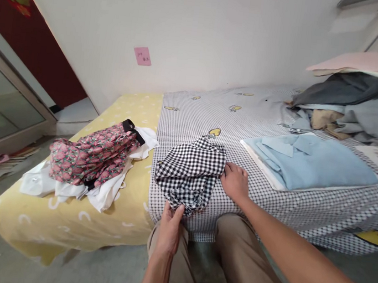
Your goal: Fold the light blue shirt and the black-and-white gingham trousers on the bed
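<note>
A black-and-white checked garment (191, 167) lies bunched on the bed in front of me; its kind does not show, though its near end is gathered into ruffles. My left hand (169, 228) is closed on that ruffled near end, thumb on top. At the garment's right edge, my right hand (235, 181) grips the cloth between thumb and fingers, with some fingertips hidden. The checked bedsheet (203, 109) beneath has a similar but smaller pattern.
On the yellow cover (120, 225) at left, a pink floral garment (94, 153) lies over white clothes (37, 180). Right of my hands sits a folded light-blue shirt (317, 162). Behind it is a heap of grey clothes (372, 111). A wall (203, 28) bounds the bed's far side.
</note>
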### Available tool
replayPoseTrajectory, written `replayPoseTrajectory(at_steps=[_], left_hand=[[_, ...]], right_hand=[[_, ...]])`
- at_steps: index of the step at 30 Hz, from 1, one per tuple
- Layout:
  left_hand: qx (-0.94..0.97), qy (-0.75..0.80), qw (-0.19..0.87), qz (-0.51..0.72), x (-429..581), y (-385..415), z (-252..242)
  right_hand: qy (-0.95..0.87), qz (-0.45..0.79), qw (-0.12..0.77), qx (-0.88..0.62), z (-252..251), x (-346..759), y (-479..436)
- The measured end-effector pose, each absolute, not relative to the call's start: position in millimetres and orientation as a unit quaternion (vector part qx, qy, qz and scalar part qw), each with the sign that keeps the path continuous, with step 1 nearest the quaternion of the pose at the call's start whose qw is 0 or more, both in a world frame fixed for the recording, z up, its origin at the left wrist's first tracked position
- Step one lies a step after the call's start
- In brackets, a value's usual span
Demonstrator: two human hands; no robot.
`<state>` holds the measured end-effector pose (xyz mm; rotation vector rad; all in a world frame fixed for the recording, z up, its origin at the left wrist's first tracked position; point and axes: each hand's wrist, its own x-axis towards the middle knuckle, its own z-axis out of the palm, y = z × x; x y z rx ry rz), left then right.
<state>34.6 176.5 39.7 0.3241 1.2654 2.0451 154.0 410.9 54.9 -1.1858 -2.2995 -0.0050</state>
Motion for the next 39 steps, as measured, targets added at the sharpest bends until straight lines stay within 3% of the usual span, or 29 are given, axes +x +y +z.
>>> replayPoseTrajectory(at_steps=[9,22,30,39], left_hand=[[0.117,0.466,0.386,0.787,35.5,174.8,54.7],[-0.068,0.318,0.418,0.848,19.3,171.4,47.1],[-0.018,0.374,0.478,0.795,27.9,175.1,40.3],[0.011,0.403,0.444,0.8,34.8,173.1,47.9]], right_hand=[[-0.857,0.005,0.272,-0.437,56.2,155.0,410.8],[-0.864,-0.002,0.271,-0.424,55.3,157.7,411.6],[-0.87,-0.014,0.233,-0.435,58.4,159.9,410.1],[-0.868,-0.002,0.233,-0.439,53.8,160.7,412.6]])
